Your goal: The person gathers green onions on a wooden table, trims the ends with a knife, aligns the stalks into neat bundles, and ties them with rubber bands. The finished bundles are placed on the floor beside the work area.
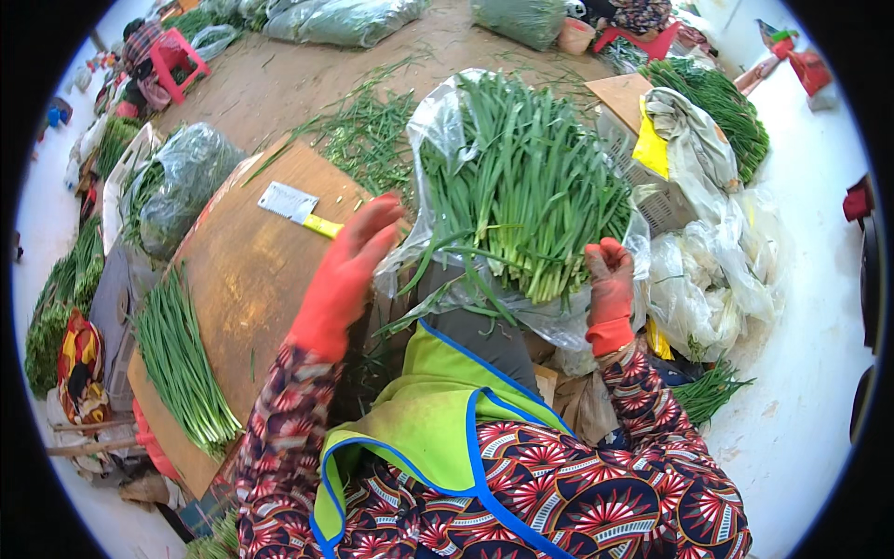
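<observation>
My left hand [349, 265], in a red glove and slightly blurred, is raised over the right edge of a wooden board [244, 300], fingers apart and nothing in it. Near its fingertips is the yellow handle of a cleaver [290, 202] lying on the board. My right hand [610, 290], in a stained red glove, has curled fingers beside the cut ends of a large heap of garlic chives [524, 189]; whether it grips anything cannot be told. The heap lies on a clear plastic sheet [436, 126] before me. A neat bunch of chives [185, 363] rests at the board's left edge.
Loose leaves [370, 133] litter the floor beyond the board. Left stands a filled plastic bag [185, 189]. At right are a crate [646, 199] with a cloth [691, 133] and crumpled plastic bags [705, 279]. Another person [140, 49] is near a red stool [174, 66] at the far left.
</observation>
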The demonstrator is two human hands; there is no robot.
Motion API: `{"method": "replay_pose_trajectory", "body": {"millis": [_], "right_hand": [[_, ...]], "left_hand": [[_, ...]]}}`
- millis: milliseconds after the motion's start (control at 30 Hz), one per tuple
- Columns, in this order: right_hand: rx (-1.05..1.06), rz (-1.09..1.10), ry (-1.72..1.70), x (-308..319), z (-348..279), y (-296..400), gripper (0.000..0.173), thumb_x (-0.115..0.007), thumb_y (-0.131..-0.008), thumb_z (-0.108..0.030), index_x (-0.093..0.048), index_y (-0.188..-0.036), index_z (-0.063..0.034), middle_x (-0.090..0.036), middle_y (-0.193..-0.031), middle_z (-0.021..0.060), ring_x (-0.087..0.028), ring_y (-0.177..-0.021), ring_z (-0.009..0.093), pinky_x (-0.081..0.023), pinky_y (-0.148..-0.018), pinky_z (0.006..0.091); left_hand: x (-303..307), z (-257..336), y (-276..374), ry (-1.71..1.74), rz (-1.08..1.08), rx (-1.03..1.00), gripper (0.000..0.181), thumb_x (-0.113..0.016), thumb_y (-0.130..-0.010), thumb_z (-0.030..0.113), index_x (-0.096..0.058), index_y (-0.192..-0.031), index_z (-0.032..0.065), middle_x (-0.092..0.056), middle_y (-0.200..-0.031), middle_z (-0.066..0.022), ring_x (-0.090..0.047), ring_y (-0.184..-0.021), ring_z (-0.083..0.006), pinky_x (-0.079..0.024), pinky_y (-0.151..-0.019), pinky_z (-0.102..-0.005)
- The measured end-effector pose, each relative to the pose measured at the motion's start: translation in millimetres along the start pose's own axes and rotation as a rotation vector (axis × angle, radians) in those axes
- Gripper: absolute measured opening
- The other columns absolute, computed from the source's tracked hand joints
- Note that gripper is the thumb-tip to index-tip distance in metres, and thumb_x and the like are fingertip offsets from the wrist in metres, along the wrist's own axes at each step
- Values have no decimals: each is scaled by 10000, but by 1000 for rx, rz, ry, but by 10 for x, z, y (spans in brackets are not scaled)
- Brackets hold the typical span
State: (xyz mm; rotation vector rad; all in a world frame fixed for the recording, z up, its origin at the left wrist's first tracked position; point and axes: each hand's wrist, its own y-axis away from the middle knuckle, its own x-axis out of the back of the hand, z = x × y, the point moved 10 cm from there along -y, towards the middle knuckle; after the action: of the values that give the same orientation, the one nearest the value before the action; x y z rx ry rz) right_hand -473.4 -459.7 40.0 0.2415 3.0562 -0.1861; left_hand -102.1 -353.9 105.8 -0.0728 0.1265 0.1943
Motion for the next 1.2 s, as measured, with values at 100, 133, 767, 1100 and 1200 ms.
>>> {"method": "replay_pose_trajectory", "body": {"millis": [100,133,767,1100,1200], "right_hand": [[-191,131,69,122,408,-48,519,-793,-776,-235,-490,-1134,-14,-581,-958,53,-553,-837,125,-458,-773,244],[-248,119,97,73,446,-61,636,-818,-736,-333,-488,-1161,7,-578,-951,57,-551,-832,129,-454,-764,244],[-297,-367,120,-875,-15,-262,840,-799,-719,-404,-406,-1308,47,-581,-1202,156,-568,-1084,227,-431,-943,324],[-269,-316,-78,-1049,209,487,904,-730,-816,-381,-182,-1440,-23,-465,-1330,121,-464,-1176,192,-370,-998,306],[-214,-320,-4,-1256,-78,574,1108,-787,-746,-406,-42,-1461,-4,-443,-1344,142,-440,-1214,195,-364,-1011,300]], "left_hand": [[-482,-473,-655,103,-26,166,629,-577,-919,323,-340,-1391,-20,-426,-1384,-163,-383,-1307,-242,-285,-1083,-338],[-514,-696,-834,74,11,265,697,-602,-898,372,-321,-1401,-21,-384,-1415,-171,-346,-1334,-242,-266,-1095,-337],[-1463,-1021,-874,189,-51,677,729,-780,-731,427,-475,-1272,45,-591,-1147,-114,-608,-976,-227,-513,-809,-391],[-1193,-738,-341,284,127,549,833,-777,-765,314,-296,-1390,46,-531,-1205,-122,-575,-1023,-226,-497,-819,-368],[-1011,-946,-277,276,175,554,905,-794,-740,349,-265,-1420,69,-527,-1201,-115,-581,-986,-223,-492,-772,-338]]}}
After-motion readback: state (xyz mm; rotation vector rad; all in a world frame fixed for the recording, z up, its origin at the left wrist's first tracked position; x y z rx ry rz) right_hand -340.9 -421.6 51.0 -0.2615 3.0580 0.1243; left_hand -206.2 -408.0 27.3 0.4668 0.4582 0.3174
